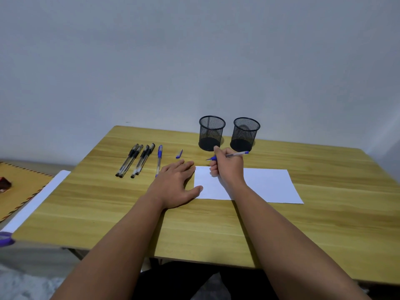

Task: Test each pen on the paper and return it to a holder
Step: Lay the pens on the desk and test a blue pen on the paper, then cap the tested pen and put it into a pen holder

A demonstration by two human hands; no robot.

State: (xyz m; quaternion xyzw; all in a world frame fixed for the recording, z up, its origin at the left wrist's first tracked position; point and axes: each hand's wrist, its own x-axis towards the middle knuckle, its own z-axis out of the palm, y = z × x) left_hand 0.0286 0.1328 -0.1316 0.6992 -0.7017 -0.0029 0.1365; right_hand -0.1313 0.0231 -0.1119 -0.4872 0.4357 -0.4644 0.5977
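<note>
A white sheet of paper (266, 187) lies on the wooden table. My right hand (227, 165) grips an uncapped blue pen (237, 154), its tip pointing left just beyond the paper's far left corner. The pen's blue cap (179, 154) lies on the table to the left. My left hand (176, 180) rests flat, fingers spread, thumb on the paper's left edge. Several black pens (135, 161) and one capped blue pen (159, 160) lie in a row at the left. Two black mesh holders, one on the left (211, 133) and one on the right (244, 134), stand behind my right hand.
The table (108, 202) stands against a plain wall. To the left, below the table edge, are a white strip (36, 200) and an orange patterned mat (19, 187). A purple object (5, 239) shows at the left frame edge.
</note>
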